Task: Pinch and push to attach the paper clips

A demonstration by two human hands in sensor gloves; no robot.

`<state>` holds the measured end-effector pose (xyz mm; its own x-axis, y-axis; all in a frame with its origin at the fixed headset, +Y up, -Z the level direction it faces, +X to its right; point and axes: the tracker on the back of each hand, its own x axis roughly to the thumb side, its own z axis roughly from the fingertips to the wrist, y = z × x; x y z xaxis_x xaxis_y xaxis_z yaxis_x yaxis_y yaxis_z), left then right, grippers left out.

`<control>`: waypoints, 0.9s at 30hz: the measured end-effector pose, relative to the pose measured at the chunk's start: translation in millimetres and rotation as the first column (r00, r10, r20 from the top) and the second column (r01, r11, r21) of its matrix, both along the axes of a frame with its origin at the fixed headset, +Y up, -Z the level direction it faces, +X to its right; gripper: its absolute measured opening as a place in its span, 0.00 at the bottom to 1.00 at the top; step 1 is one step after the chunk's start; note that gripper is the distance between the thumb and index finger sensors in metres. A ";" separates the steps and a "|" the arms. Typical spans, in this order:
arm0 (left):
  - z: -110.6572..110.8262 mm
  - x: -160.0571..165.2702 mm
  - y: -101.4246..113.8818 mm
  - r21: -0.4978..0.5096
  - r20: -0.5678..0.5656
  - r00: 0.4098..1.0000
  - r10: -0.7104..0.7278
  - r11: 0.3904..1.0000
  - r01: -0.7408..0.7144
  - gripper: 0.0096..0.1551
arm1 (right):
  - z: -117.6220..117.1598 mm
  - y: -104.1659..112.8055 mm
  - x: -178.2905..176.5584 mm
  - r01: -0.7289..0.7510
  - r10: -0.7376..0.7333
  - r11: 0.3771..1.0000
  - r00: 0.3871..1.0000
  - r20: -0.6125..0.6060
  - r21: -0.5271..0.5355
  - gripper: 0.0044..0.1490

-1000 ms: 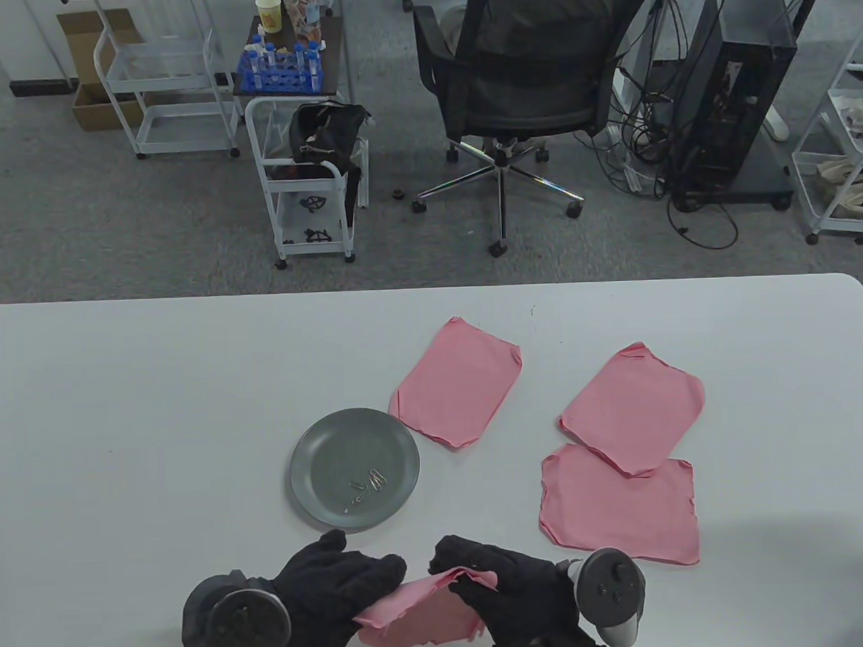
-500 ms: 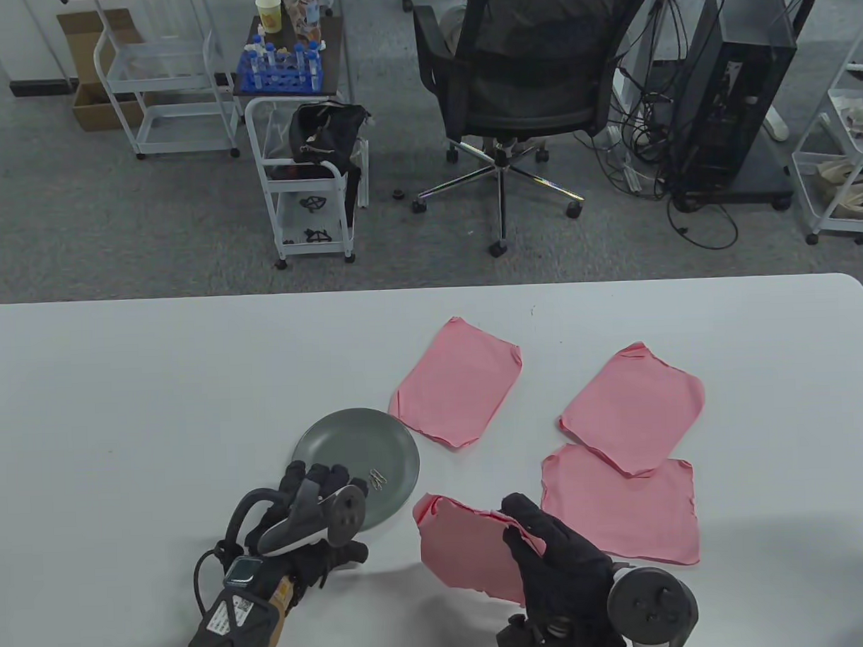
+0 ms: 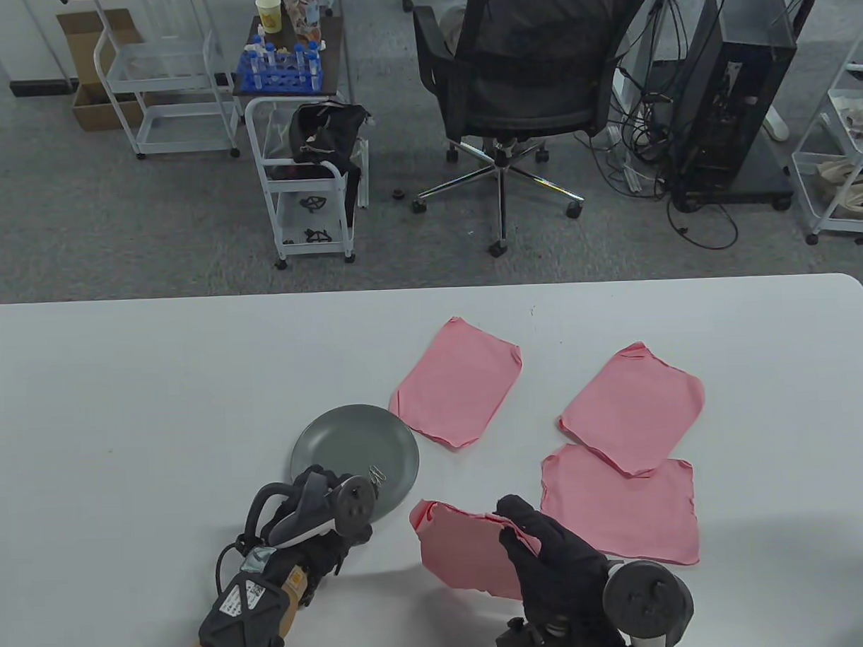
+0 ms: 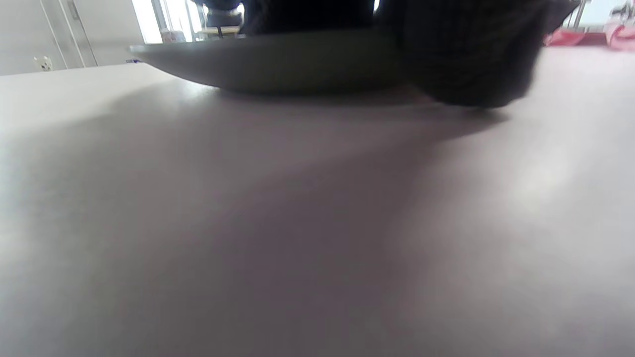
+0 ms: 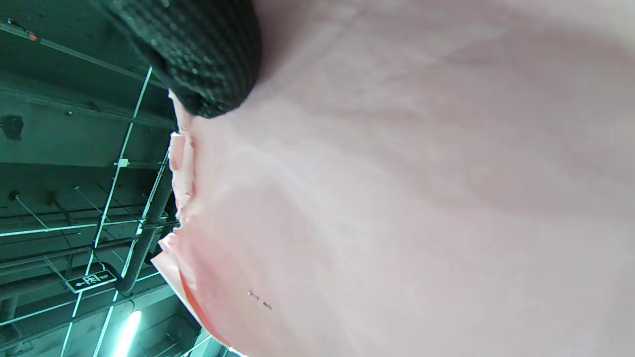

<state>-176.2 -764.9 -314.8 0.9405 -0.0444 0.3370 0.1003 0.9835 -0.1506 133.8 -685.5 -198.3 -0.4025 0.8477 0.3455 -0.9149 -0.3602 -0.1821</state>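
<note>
My right hand (image 3: 534, 539) grips a pink stack of paper sheets (image 3: 461, 552) by its right edge and holds it up near the table's front; the sheets fill the right wrist view (image 5: 421, 198), with a gloved fingertip (image 5: 208, 54) on top. My left hand (image 3: 324, 490) reaches over the near rim of the grey plate (image 3: 351, 439), where a few silver paper clips (image 3: 374, 475) lie. Its fingers are hidden under the tracker, so I cannot tell whether they hold a clip. The left wrist view shows the plate's rim (image 4: 258, 64) from table level.
Three more pink paper stacks lie on the white table: one behind the plate (image 3: 456, 392), two on the right (image 3: 632, 408) (image 3: 618, 504). An office chair, carts and a computer tower stand on the floor beyond the table's far edge.
A second ago both hands held the pink stack at the front edge. My left hand let go and moved up to the plate. My right hand carried the stack right and forward.
</note>
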 end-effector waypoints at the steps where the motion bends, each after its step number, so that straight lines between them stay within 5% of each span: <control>1: 0.2 -2.7 0.1 0.012 -0.005 1.000 0.022 1.000 -0.022 0.30 | -0.3 -0.6 -0.4 -0.003 0.003 1.000 1.000 -0.003 -0.004 0.24; 17: -14.9 -32.3 -2.8 -0.051 -0.067 0.952 0.298 0.952 -0.301 0.21 | -2.2 -3.8 -0.7 -0.131 0.132 0.991 0.991 0.037 -0.017 0.25; 27: -27.2 -40.7 -3.1 -0.070 -0.159 0.884 0.439 0.888 -0.454 0.19 | -4.2 -7.0 0.6 -0.068 0.069 0.997 0.997 0.017 -0.047 0.25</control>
<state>-216.9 -768.0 -342.0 0.8890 0.4189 0.1851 -0.3744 0.8975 -0.2331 134.4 -692.5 -202.5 -0.4659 0.8329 0.2986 -0.8846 -0.4301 -0.1805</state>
